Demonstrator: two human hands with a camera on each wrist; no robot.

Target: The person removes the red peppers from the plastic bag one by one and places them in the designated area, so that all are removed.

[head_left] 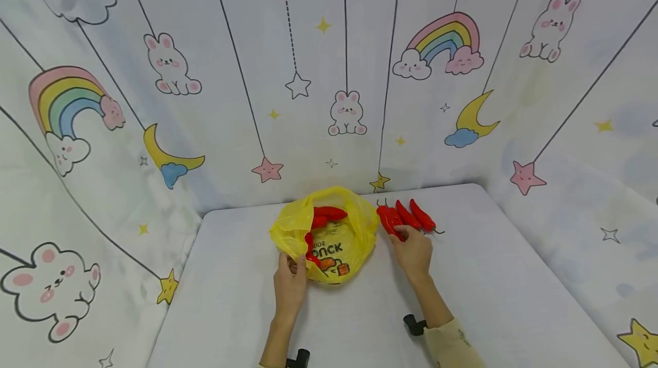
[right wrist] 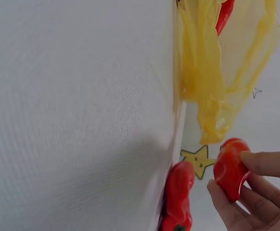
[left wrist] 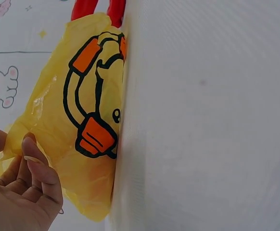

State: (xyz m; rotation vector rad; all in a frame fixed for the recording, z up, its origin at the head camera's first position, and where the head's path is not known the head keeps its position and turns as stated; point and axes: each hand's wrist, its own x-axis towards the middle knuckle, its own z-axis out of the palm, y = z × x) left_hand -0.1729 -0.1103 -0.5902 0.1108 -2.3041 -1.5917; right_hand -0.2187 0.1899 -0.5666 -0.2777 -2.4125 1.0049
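Observation:
A yellow plastic bag (head_left: 362, 231) lies with its mouth spread on the white table, several red chili peppers (head_left: 329, 215) inside it. My left hand (head_left: 290, 282) pinches the bag's near left edge between thumb and fingers. The left wrist view shows the bag's printed duck (left wrist: 96, 130) beside that hand (left wrist: 27, 192). To the right of the bag, my right hand (head_left: 413, 251) grips a red chili pepper (right wrist: 231, 166) between thumb and fingertips, raised off the table. Two more chili peppers (head_left: 422, 216) lie just right of the held one; the right wrist view shows a chili pepper (right wrist: 177, 197) on the tabletop.
The white table (head_left: 231, 299) ends at the back against a hanging cloth (head_left: 231, 71) printed with rabbits, stars and rainbows. Black wrist cameras (head_left: 414, 325) sit on both forearms. A light sleeve (head_left: 452, 345) covers the right forearm.

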